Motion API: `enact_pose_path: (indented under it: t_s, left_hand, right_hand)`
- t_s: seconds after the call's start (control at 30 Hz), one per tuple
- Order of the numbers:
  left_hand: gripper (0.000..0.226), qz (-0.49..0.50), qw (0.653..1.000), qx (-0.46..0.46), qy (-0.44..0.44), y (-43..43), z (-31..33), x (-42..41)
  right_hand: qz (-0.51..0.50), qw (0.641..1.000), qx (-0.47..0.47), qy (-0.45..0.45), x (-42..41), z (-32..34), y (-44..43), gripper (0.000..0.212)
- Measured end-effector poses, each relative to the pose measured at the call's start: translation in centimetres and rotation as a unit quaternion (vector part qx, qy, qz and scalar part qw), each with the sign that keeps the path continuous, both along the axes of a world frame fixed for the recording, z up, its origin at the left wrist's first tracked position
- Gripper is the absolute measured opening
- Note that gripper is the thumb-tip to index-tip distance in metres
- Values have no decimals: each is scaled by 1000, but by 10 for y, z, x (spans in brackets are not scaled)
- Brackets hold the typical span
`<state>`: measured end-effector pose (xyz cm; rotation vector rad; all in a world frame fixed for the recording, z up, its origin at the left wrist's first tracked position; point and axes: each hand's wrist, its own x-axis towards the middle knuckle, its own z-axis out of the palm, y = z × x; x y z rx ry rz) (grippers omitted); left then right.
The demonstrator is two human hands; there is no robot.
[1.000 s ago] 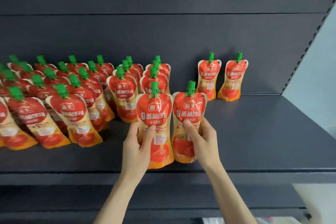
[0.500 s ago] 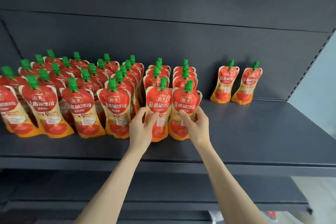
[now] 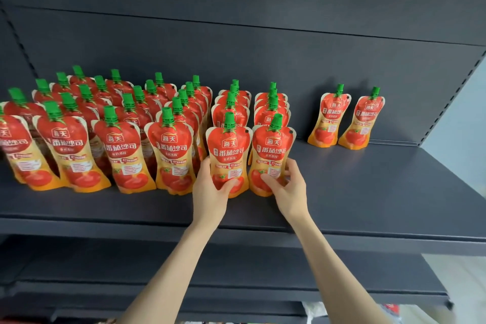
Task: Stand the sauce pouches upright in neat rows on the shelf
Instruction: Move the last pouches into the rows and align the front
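step: seating two front pouches near shelf (image 3: 368,192) front edge | left hand (image 3: 210,192) grips pouch (image 3: 228,150) | right hand (image 3: 289,187) grips second pouch (image 3: 272,150) | next: let go, check both stand

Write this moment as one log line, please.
left hand: grips left front pouch | right hand: grips right front pouch | both upright on shelf | two lone pouches: back right, untouched

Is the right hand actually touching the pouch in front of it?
Touching. The head view shows the right hand, thumb and fingers curled round that pouch.
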<state>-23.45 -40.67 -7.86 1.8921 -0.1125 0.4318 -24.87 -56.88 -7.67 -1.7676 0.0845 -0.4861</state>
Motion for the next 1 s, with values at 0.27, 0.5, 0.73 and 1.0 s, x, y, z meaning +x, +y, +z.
enact_pose_path:
  t_s: [0.27,0.5,0.73,1.0]
  left_hand:
    - [67,-16,999,31,1,-5,2,21]
    - [75,22,998,65,-1,-4,-6,23]
    - [70,54,996,68,19,-9,-2,25]
    - [68,69,993,86,31,-12,0,24]
  right_hand:
    - [-59,998,-19,10,14,4,5,41]
    - [-60,997,-37,19,14,-1,8,46]
    - [-64,997,-48,21,14,-1,7,45]
    - [-63,995,-64,41,20,-4,6,51]
